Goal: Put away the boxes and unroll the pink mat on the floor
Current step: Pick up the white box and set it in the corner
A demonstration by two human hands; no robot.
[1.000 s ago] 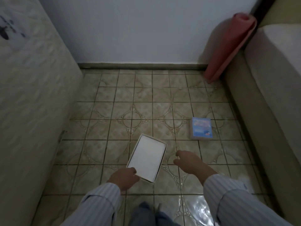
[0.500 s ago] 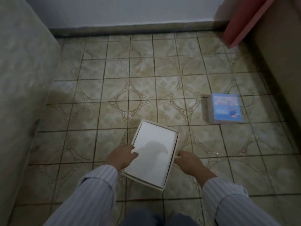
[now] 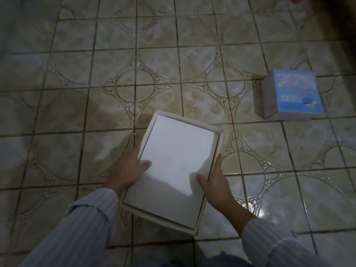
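Observation:
A flat white box (image 3: 175, 166) with a raised rim is held over the tiled floor in the lower middle. My left hand (image 3: 126, 173) grips its left edge, thumb resting on the white top. My right hand (image 3: 216, 180) clasps its right edge, thumb also on top. A smaller blue box (image 3: 294, 93) with a printed blue face sits on the floor to the upper right, apart from both hands. Only a reddish sliver at the top right corner (image 3: 297, 0) shows where the pink mat stands; the rest is out of view.
Patterned beige tiles (image 3: 134, 87) cover the floor, glossy at the lower right. A dark furniture edge (image 3: 344, 35) runs down the upper right side. My striped sleeves fill the bottom of the view.
My view has tilted down and come closer to the floor. Both hands have closed on the white box's sides; the mat and wall have slid out of view.

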